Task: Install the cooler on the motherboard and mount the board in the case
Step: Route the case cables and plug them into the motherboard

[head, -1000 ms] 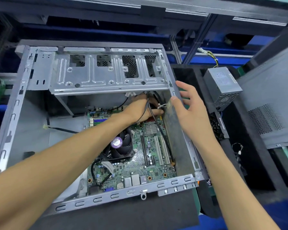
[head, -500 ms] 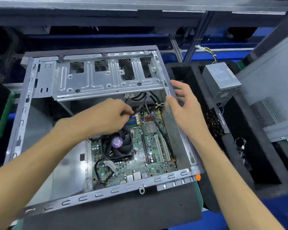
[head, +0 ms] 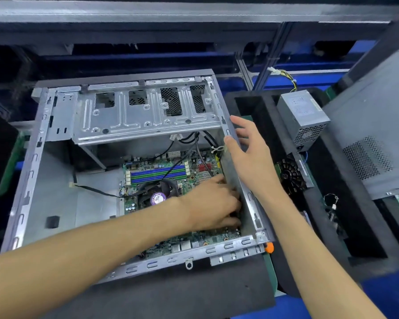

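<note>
A green motherboard (head: 157,172) lies flat inside the open grey metal case (head: 32,171). Its black cooler fan (head: 158,196) with a purple label sits on the board, partly hidden by my left forearm. My left hand (head: 213,204) rests fingers-down on the board's right part, against the case's right wall; its fingertips are hidden, so whether it grips anything is unclear. My right hand (head: 251,155) lies over the top of that right wall, fingers spread, thumb inside. Black cables (head: 195,143) hang from under the drive cage (head: 145,116) onto the board.
A grey power supply (head: 302,118) stands in a black foam tray (head: 332,203) to the right, with a black fan (head: 290,177) and loose wires beside it. A grey case panel (head: 378,134) leans at far right. A loose black cable (head: 95,191) crosses the case floor.
My left hand has let go of the cables near the drive cage and moved down and right onto the board beside the case wall. My right hand has stayed on the wall.
</note>
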Demonstrator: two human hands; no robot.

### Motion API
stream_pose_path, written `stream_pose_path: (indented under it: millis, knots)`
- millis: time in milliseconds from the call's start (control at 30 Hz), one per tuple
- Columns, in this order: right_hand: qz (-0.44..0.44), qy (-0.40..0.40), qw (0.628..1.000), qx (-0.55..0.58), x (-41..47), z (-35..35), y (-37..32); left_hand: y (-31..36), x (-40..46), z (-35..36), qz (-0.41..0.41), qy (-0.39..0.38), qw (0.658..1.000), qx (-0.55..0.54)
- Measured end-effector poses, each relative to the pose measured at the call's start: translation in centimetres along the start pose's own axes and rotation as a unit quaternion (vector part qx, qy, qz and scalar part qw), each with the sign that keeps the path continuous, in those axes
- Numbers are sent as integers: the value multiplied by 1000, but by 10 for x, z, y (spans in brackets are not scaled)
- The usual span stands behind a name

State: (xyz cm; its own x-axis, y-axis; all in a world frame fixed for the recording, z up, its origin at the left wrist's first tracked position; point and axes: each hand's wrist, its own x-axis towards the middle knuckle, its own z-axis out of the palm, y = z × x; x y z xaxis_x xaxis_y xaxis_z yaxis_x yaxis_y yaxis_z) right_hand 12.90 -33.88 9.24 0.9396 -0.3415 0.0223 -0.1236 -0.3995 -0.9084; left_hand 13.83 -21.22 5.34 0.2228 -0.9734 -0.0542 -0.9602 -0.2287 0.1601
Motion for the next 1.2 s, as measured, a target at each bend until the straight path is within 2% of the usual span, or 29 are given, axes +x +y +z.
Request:
stream_pose_path:
  millis: [100,233,400,600,767,867,967,1033,1067,1133,1200]
  knots:
    - [0,-1,1000,2,0,0,1,11,7,11,-77,28,997,-14]
    - [0,1,1000,1,1,0,1,16,5,14,-111,65,988,-82]
    - [-2,0,1000,-1,1,1,2,20,8,18,-188,44,974,-123]
    - [-8,8,1000,-5,3,1,4,18,16,21,-222,10,967,-127]
    - [-12,5,999,-30,2,1,-1,16,13,17,-220,-18,965,-142]
    - [-20,8,999,-50,0,1,-4,10,4,4,-158,-33,976,-149]
    - [-81,41,989,-115,-4,0,-11,5,-15,-17,-106,52,964,-238]
    - [-154,67,973,-159,-8,0,-20,-1,-36,-33,-111,128,956,-240]
    - [-186,62,966,-167,-8,0,-25,-7,-48,-40,-129,168,952,-220]
    - [-213,-12,963,-167,-9,4,-35,-23,-74,-49,-211,217,935,-184]
    - [-198,-142,944,-221,-10,16,-46,-44,-100,-52,-319,171,918,-160]
